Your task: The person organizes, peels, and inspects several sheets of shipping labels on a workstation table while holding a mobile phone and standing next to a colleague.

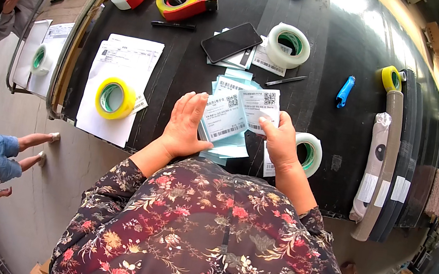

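A loose pile of pale blue-backed printed labels (226, 116) lies at the near edge of the black table, close in front of me. My left hand (184, 123) rests at the pile's left side, fingers stretched out and the thumb along its lower edge. Between the thumb and fingers of my right hand (283, 143) is a white label (260, 107) with a square code, held at its right edge. Its left edge overlaps the pile. Beside my right wrist, partly hidden, a roll of clear tape (314, 157) lies on another label.
Farther off are a black phone (231, 43), a clear tape roll (288, 46), a pen (286, 82) and two red tape dispensers (186, 7). Yellow tape (115, 99) sits on papers (105, 60) at left. A blue cutter (345, 92) and long rolled goods (382, 165) lie right. Other people are at left.
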The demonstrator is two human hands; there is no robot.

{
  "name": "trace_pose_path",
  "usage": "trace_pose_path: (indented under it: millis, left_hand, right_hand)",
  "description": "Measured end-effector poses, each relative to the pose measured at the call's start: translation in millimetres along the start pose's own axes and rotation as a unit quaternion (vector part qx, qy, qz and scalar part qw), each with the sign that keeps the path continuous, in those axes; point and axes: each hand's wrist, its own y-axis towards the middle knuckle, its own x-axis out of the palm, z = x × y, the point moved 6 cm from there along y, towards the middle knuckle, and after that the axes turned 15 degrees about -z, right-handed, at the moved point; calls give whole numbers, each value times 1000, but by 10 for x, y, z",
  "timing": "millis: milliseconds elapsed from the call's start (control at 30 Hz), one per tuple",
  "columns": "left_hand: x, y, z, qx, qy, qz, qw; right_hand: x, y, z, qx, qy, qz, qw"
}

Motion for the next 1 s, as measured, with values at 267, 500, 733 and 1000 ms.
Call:
trace_pose_path:
  millis: [267, 500, 733, 1000]
  left_hand:
    - [-239, 89, 252, 102, -34, 54, 993]
    - [-116, 377, 509, 212, -295, -11, 932]
    - [-226, 341, 286, 72, -146, 41, 986]
    - [-267, 2, -215, 4, -130, 46, 990]
  right_hand:
    - [145, -87, 1, -9, -132, -38, 990]
    - [267, -127, 45, -16, -37, -93, 995]
    - [-126, -64, 181, 34, 34, -14, 999]
    - [-82, -77, 34, 16, 40, 23, 999]
